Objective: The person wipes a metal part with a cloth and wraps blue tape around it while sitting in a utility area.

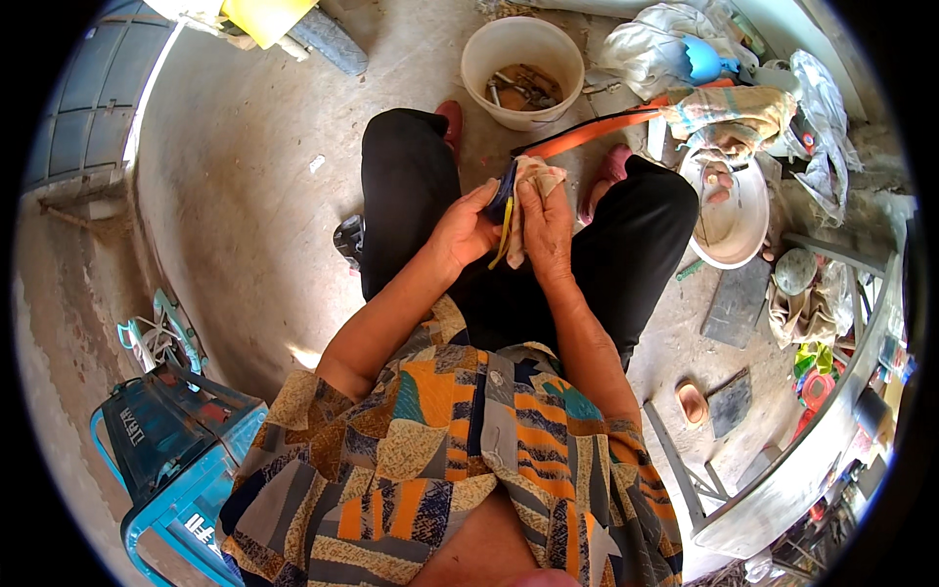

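Cloth [539, 174], pale and crumpled, is gripped by curled fingers of the right hand [549, 225]; just beside them, fingers of the left hand [464, 229] close around a dark blue object [501, 198] with a yellow strip [504, 237].

A bare left hand [462, 233] and a bare right hand [548, 235] are held just beside each other, in front of the body.

The left hand is curled in a grip, its thumb [479, 198] pointed up and to the right, its other fingers partly hidden. The right hand is turned back upward, with its fingers bent in a grip. The bare left forearm [391, 313] is slanted up and to the right; the bare right forearm [590, 333] is held more steeply, slanted up and to the left.
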`<state>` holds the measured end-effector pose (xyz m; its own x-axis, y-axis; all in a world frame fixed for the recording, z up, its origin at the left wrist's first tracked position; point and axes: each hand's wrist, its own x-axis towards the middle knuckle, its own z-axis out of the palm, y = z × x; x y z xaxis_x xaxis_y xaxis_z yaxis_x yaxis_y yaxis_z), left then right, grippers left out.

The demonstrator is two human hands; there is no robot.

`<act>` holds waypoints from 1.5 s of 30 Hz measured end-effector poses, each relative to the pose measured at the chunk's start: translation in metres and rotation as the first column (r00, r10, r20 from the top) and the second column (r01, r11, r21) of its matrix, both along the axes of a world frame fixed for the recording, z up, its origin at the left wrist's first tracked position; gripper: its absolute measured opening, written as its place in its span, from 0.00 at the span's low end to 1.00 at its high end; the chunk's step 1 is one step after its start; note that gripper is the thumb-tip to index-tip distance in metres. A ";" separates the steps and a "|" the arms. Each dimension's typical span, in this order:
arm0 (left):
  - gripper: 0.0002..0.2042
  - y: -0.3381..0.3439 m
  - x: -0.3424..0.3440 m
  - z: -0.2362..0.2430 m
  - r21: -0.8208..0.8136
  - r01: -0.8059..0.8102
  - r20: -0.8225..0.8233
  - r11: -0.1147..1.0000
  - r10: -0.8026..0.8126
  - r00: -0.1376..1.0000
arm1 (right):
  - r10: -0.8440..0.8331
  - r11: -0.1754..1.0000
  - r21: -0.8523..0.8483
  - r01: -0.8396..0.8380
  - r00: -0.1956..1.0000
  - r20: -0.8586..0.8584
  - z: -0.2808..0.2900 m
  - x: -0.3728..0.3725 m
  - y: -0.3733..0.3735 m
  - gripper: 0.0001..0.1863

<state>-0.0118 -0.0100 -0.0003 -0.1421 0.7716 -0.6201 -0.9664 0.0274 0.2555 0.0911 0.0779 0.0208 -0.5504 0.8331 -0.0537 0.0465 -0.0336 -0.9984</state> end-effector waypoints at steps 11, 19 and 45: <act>0.17 0.001 0.002 0.006 0.159 0.236 -0.087 0.959 -0.225 0.970 | -0.079 0.779 -0.619 -0.106 0.961 -0.264 0.004 0.008 0.015 0.11; 0.20 0.003 0.014 0.028 -0.328 0.299 -0.484 0.896 -0.431 0.761 | -0.034 0.841 -0.540 -0.042 0.991 -0.130 0.000 0.009 0.011 0.08; 0.18 -0.003 0.004 0.020 0.102 0.126 -0.201 0.987 -0.104 0.974 | 0.155 0.984 -0.079 -0.157 0.988 -0.025 0.011 0.009 0.010 0.14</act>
